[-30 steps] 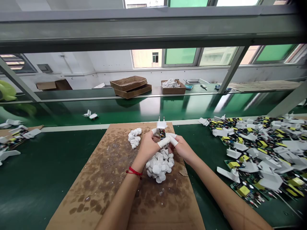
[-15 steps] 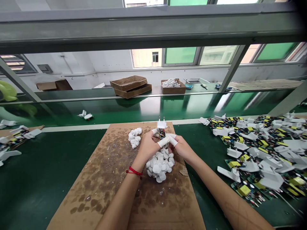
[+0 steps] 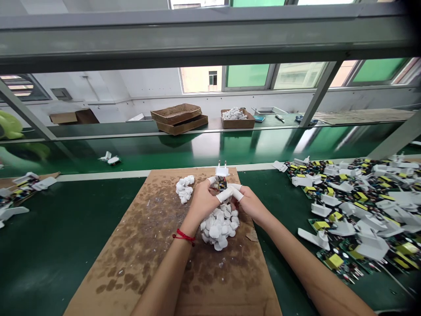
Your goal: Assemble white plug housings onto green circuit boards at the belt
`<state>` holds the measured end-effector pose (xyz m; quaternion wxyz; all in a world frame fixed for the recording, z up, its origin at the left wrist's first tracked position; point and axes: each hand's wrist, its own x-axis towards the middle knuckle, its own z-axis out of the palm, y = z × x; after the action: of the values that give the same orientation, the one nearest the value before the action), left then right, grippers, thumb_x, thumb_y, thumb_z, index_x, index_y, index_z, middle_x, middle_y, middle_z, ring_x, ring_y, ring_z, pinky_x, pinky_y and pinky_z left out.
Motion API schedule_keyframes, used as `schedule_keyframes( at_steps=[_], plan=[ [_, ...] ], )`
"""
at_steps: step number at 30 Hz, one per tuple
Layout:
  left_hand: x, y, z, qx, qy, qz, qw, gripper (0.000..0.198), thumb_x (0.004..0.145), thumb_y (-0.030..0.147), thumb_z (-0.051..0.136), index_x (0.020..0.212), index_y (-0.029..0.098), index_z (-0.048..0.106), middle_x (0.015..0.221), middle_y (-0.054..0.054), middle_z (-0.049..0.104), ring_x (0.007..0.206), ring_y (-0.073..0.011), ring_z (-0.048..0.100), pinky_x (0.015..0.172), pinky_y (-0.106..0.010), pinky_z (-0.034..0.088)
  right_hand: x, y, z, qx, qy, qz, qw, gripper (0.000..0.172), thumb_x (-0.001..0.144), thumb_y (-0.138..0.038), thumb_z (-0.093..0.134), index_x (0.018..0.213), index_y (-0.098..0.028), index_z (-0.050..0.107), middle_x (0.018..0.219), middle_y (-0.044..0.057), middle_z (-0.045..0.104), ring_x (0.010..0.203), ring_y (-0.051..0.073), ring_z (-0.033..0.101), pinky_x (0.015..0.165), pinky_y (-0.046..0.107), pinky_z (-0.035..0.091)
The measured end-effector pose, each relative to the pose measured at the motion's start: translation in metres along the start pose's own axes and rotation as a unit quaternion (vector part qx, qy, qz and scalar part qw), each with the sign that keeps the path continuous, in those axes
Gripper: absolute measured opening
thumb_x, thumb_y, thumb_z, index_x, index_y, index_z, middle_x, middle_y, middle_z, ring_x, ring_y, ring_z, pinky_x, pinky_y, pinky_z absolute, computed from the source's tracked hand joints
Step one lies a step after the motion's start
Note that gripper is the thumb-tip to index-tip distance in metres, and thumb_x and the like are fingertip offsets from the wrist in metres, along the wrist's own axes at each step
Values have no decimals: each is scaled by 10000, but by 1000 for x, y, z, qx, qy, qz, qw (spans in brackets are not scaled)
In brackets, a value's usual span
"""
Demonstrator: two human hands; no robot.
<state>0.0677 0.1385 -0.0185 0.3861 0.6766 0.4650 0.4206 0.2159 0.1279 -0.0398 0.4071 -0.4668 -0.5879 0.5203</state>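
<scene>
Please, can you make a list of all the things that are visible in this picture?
Belt: 1, green, under the work in front.
Cardboard sheet: 1, brown with stains, on the belt, centre.
Round pads: many, white, two piles on the sheet.
Plug: 1, white, two pins up, held between the hands.
Circuit boards: many, green with yellow parts, heaped on the right, some on the left.
Casings: many, white, among the boards.
Trays: 2, brown, stacked on the far bench.
Box: 1, brown, holding white pieces, far bench.
Left hand: 1, on the plug, red bracelet at the wrist.
Right hand: 1, on the plug, white finger cots.
</scene>
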Motion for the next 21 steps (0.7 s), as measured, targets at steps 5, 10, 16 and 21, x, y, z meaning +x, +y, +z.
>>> schedule_keyframes(
  at_steps=[5, 10, 16, 21],
  plan=[
    [0, -1, 0, -2, -3, -2, 1000, 421, 648, 279, 731, 1035, 125, 670, 802, -51, 702, 647, -147, 600, 560, -195, 448, -1, 0, 0, 7, -1, -4, 1000, 225, 841, -274, 433, 644, -193, 505, 414, -42, 492, 393, 103, 403, 451, 211, 311],
    [0, -4, 0, -1, -2, 4, 1000, 417, 649, 284, 735, 1034, 135, 675, 835, -58, 718, 671, -162, 622, 572, -203, 462, -1, 0, 0, 8, 1, -9, 1000, 214, 822, -296, 459, 645, -191, 519, 420, -37, 495, 396, 109, 405, 454, 222, 312],
    [0, -1, 0, -8, -8, -3, 1000, 430, 637, 275, 742, 1035, 130, 671, 819, -57, 711, 686, -171, 626, 591, -215, 469, -1, 1, -1, -10, -2, -12, 1000, 210, 818, -310, 454, 661, -185, 516, 434, -34, 484, 413, 112, 415, 460, 221, 316],
    [-1, 3, 0, -1, -11, -1, 1000, 407, 644, 282, 733, 1007, 110, 673, 687, -30, 671, 669, -172, 608, 593, -223, 461, -1, -1, -1, -24, -2, -25, 999, 203, 808, -301, 448, 651, -185, 504, 446, -34, 485, 424, 113, 424, 473, 226, 330]
  ],
)
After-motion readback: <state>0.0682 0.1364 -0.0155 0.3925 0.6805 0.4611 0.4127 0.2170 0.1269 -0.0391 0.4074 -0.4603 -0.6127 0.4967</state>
